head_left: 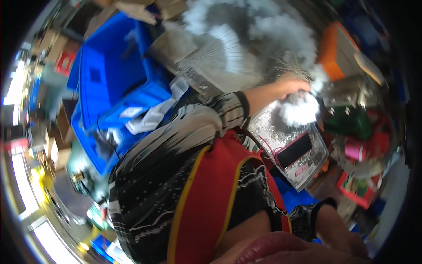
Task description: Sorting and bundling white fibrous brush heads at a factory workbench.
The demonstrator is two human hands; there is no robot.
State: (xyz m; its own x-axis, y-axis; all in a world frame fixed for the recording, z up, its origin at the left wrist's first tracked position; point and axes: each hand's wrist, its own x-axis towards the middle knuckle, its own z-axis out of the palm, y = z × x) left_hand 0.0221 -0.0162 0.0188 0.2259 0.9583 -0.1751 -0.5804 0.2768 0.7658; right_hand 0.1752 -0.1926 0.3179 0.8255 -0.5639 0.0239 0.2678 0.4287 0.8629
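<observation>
My left hand [292,86] is closed round a bundle of thin, pale stems [295,68]. A bright white, fluffy tuft [301,111] shows just below my fist, above a silver foil-like surface [274,125]. On that surface lies a dark-screened phone [294,150] with a pink edge. A second spray of fine strands with a white fringe [226,46] lies beyond my forearm. Large, blurred grey-and-white fluffy heaps [281,33] fill the far side. My right forearm [336,229] shows at the lower right; its fingers cannot be made out.
A big blue plastic bin [99,70] stands at the left, with translucent plastic [160,110] on its near side. At the right are an orange box [336,50], a pink cylinder [354,151] and a red box [358,189]. Cardboard boxes [48,44] are stacked far left.
</observation>
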